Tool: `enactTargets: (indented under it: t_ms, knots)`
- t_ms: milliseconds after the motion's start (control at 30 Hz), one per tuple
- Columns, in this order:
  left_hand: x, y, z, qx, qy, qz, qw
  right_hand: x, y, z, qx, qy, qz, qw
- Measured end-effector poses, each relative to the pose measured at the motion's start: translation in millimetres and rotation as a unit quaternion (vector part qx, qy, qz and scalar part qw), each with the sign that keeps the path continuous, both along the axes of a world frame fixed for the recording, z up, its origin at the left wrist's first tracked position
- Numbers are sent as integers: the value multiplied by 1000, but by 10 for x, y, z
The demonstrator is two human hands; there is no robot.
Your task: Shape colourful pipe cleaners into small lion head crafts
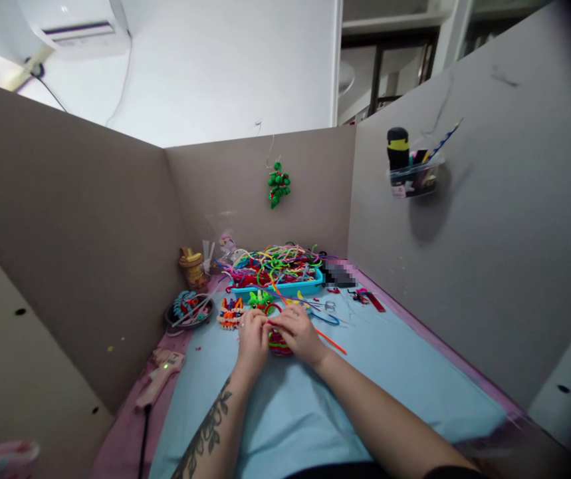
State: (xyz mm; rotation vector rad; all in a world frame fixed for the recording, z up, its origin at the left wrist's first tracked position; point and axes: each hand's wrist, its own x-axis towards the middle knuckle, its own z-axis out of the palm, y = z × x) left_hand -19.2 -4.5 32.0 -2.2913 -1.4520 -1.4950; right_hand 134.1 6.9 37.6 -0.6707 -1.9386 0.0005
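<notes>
My left hand (252, 340) and my right hand (299, 334) meet over a small red and green pipe-cleaner piece (278, 344) on the light blue mat (375, 372). Both hands have their fingers pinched together on it. An orange pipe cleaner (332, 342) runs out from under my right hand to the right. Just beyond my hands lie an orange and white pipe-cleaner figure (230, 313) and a green one (260, 301).
A blue tray (285, 288) heaped with coloured pipe cleaners stands at the back, scissors (328, 307) in front of it. A dark bowl (189, 311) and a glue gun (158, 379) lie left. Grey cardboard walls enclose the table; a green ornament (278, 185) hangs on the back wall, a pen holder (413, 174) on the right.
</notes>
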Motion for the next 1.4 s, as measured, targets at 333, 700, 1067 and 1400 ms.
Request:
enactTargets:
  t_ms: [333, 700, 1067, 1400]
  knots:
    - [-14, 12, 4, -11, 10, -17, 1000, 17, -25, 12, 6, -50, -9, 999]
    - [-31, 21, -32, -13, 29, 14, 999, 2, -35, 5, -11, -47, -22, 999]
    - [-34, 47, -15, -50, -5, -54, 997, 13, -5, -17, -13, -66, -14, 998]
    - [-50, 20, 44, -98, -68, -83, 989, 22, 16, -44, -35, -55, -12, 998]
